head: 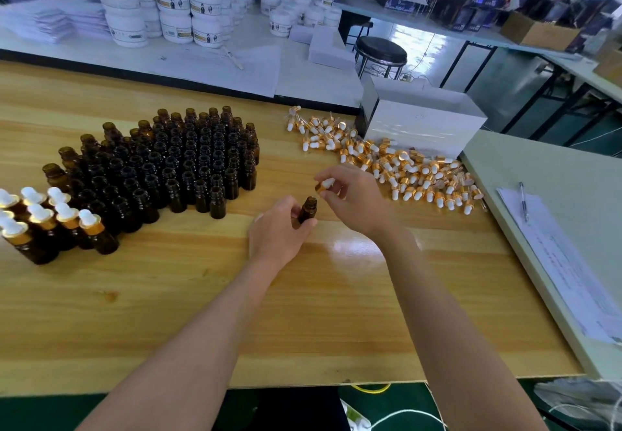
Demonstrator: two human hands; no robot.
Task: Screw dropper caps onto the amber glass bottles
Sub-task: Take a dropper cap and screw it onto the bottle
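The left hand [282,230] curls its fingers and thumb round a small amber glass bottle [308,209], holding it upright just above the glossy, pale-grained wooden counter [303,312], with the round threaded neck open at the top. The right hand [350,195] is just beside it and a little higher, pinching a dropper cap [324,184] between thumb and fingertips. The cap has a soft white rubber bulb and a shiny gold collar, and it is tilted and not yet touching the bottle's mouth. To the left of the left hand stands a tight block of open bottles [175,161], dark brown, cylindrical and uncapped, packed shoulder to shoulder. Farther left, at the frame's edge, is a smaller group of capped bottles [50,225] with white bulbs and gold rings. Beyond and to the right of the right hand lies a scattered heap of loose caps [407,171], some showing thin clear glass tubes. Behind that heap sits a white box [424,124] with smooth flat sides. Far to the right of the right hand, on a paler surface, a pen [523,201] rests on sheets of paper [558,262].
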